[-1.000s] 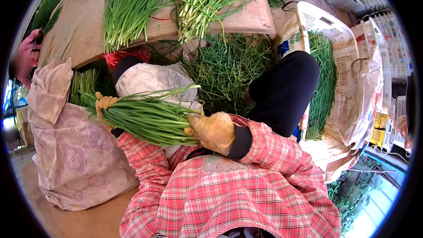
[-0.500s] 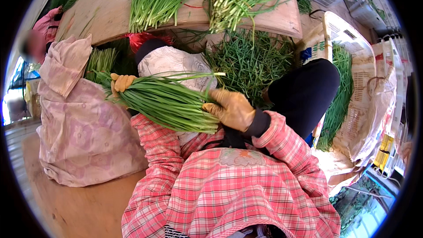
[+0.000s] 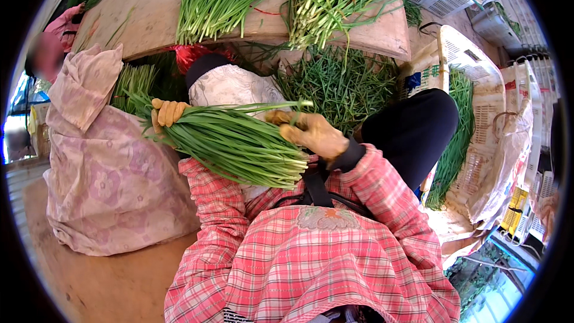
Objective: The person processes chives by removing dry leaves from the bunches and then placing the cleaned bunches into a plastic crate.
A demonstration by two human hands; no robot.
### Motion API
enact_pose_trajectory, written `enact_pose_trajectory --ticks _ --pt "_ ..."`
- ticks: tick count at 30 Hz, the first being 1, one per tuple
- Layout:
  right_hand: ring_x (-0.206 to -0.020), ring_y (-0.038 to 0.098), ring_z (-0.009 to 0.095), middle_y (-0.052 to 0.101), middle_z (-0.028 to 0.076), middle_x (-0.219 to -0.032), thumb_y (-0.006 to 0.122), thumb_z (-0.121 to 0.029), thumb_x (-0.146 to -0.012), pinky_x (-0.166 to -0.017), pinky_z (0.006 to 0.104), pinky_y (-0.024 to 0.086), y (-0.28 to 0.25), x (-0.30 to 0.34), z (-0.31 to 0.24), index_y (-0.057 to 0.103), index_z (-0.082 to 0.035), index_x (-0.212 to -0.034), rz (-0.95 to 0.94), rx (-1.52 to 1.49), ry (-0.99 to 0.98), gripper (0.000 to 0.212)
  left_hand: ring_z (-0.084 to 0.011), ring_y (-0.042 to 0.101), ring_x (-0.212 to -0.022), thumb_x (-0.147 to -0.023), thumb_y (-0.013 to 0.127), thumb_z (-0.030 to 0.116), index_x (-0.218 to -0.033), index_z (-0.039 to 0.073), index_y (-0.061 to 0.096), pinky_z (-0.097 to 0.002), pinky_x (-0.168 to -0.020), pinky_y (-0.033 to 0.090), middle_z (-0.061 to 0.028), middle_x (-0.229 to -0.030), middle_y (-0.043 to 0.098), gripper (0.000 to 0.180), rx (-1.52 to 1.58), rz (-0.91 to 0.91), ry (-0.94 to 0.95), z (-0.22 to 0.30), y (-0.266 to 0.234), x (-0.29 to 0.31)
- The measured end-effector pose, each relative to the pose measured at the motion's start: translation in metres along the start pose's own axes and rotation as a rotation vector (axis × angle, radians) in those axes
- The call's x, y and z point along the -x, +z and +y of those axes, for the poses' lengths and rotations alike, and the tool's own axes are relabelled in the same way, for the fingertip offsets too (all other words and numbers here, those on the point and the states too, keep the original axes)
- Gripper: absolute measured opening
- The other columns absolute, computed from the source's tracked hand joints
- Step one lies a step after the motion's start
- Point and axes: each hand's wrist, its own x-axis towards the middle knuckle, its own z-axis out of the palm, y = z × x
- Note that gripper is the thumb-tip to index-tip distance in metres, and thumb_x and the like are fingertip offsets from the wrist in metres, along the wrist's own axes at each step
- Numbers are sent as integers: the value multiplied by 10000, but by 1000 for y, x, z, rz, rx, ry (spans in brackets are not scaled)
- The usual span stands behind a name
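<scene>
A bunch of garlic chives (image 3: 233, 143) lies across my lap, leaf tips to the left and pale cut ends to the right. My left hand (image 3: 169, 113), in a tan glove, is closed around the leafy end. My right hand (image 3: 314, 134), gloved too, has its fingers curled on the upper stems near the cut ends; the fingertips are partly hidden. One pale-ended stalk juts out above that hand, beyond the others. On the wooden board ahead rest two piles of chives, a left pile (image 3: 224, 0) and a right pile (image 3: 335, 0).
Loose chives (image 3: 341, 81) are heaped below the board (image 3: 149, 6). A floral cloth (image 3: 119, 173) drapes something at my left. To my right stands a white plastic crate (image 3: 475, 54) with chives inside. Another person (image 3: 60, 30) is at far left, near more greens.
My right hand has shifted slightly up and its fingers have moved on the stems. The cut ends have dropped a little and fanned out to the right. My left hand keeps its grip.
</scene>
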Motion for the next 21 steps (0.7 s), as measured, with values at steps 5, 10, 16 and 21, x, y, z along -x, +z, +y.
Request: enact_pose_trajectory --ticks 5,10,16,21 --pt "-879 609 198 625 104 -909 519 -150 -918 -790 268 473 0 8 -11 571 53 -991 296 -531 -57 222 -68 428 -590 -938 335 199 -749 109 470 -233 -648 375 60 -641 472 249 -49 139 7 24 3 17" --pt "-605 515 126 589 75 -817 565 -207 -899 -554 263 440 -69 74 -20 590 35 -904 401 -199 -153 243 -61 462 -587 -877 435 183 -701 127 506 -223 -645 382 59 -612 511 198 -50 163 15 42 -12 41" --pt "-825 620 322 617 180 -948 694 -274 -753 -695 394 496 -72 61 11 617 -1 -982 385 1285 -67 364 -62 487 -578 -823 507 172 -669 141 512 -217 -645 389 54 -618 548 157 160 -249 -6 33 -33 20" --pt "-850 645 287 577 200 -1099 675 -307 -788 -763 380 497 -7 -16 2 481 -40 -1253 138 756 1 571 -51 514 -550 -723 601 153 -609 170 498 -204 -629 395 52 -640 599 155 134 -123 -16 25 -16 10"
